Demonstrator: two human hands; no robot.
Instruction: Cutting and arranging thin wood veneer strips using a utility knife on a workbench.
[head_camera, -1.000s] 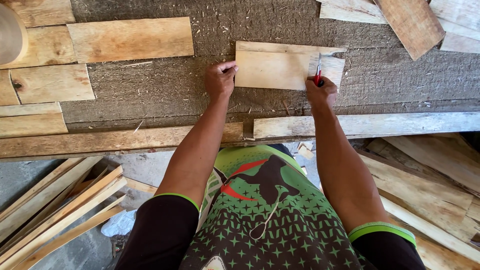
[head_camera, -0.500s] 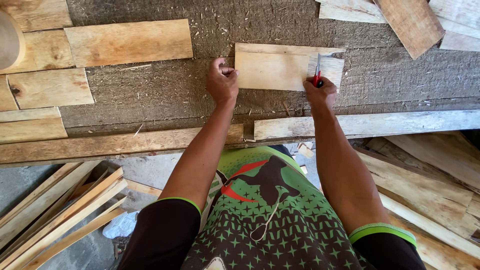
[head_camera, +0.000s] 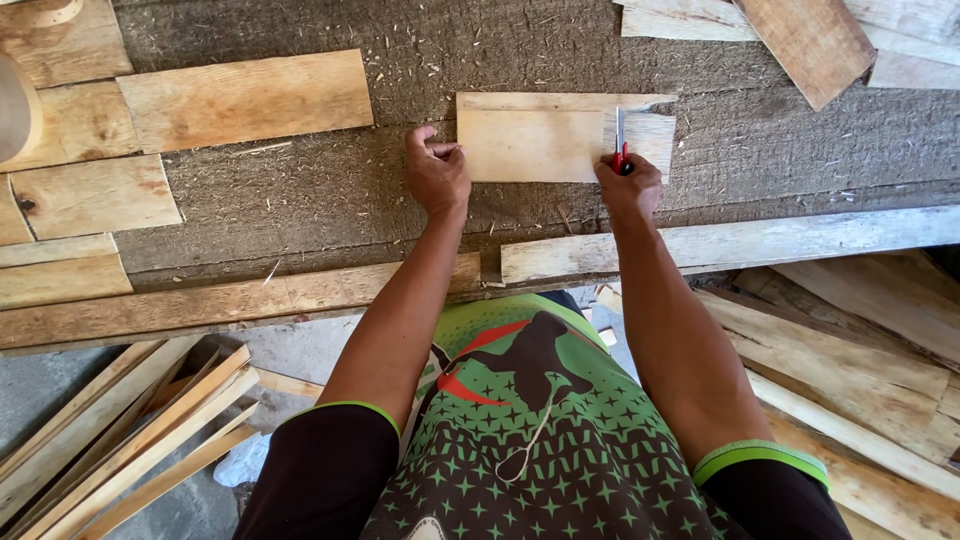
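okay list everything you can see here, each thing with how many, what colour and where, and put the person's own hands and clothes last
Small board: one, pale wood, centre of the bench, under the knife.
Knife: one, red handle, blade lying on the small board's right end.
Workbench: one, rough grey-brown, littered with chips.
Flat boards: several, tan, left side of the bench.
Planks: a few, pale, top right corner.
Long battens: two, along the bench's near edge.
Thin slats: a bundle, light wood, bottom left.
Stacked planks: several, lower right.
Left hand: fisted, on the bench beside the small board.
Right hand: grips the knife.
Shirt: green patterned, black sleeves.
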